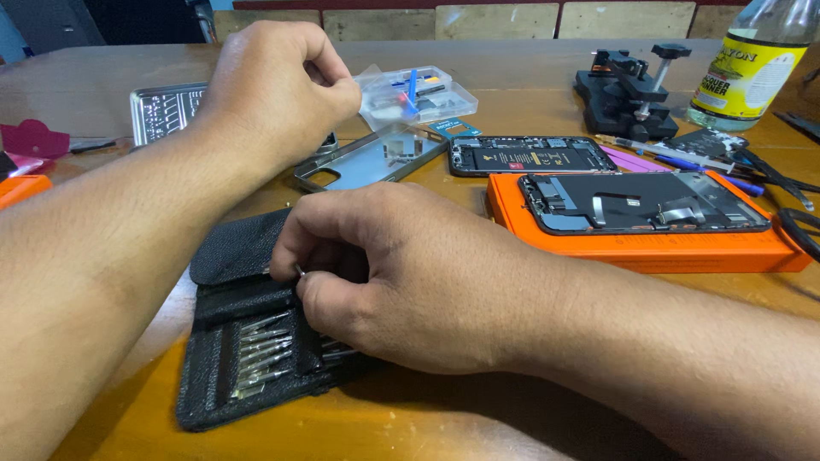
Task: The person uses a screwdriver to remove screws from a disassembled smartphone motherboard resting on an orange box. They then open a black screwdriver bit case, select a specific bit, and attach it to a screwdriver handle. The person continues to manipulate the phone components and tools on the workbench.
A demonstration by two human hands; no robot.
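I'm looking down at the wooden table, and beyond my fingers sits the orange box carrying 1 opened phone screen. Further out lies the open phone body, with the clear phone case beside it. Right under my fingers is the black bit pouch, silver bits lined up inside. My right hand curls closed, thumb and forefinger pinching 1 small metal bit, I think. My left hand hovers above, fist closed; what it holds, I cannot tell.
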